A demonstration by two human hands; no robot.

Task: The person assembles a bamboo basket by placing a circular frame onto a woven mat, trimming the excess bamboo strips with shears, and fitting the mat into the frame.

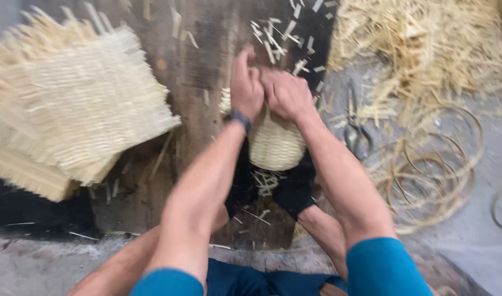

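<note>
on the far left, a stack of flat woven mats (70, 104) is lying on the dark wooden board (201, 44), frayed strip ends sticking out past every edge; those look like finished panels. the stack's right corner is reaching close to the person's left forearm, so room is tight on that side.

in the middle, the left hand (245, 87) and the right hand (286, 93) are pressing together on the top of a small rounded woven basket (275, 143), both closed around its upper edge, fingers curled in; the picture is too blurred to tell which strands they are gripping. the basket is sitting on the board between the person's dark-socked feet (295, 189). its body is looking fully woven and tight, while loose strip ends are still hanging below it, so the weaving seems mostly done with the rim and trimming left.

to the right, metal pliers (356, 131) are lying near the right forearm, then coiled cane hoops (432, 175) on the grey floor, and a loose heap of cut strips (421, 44) above them. the clearest open room is the bare board beyond the hands.
</note>
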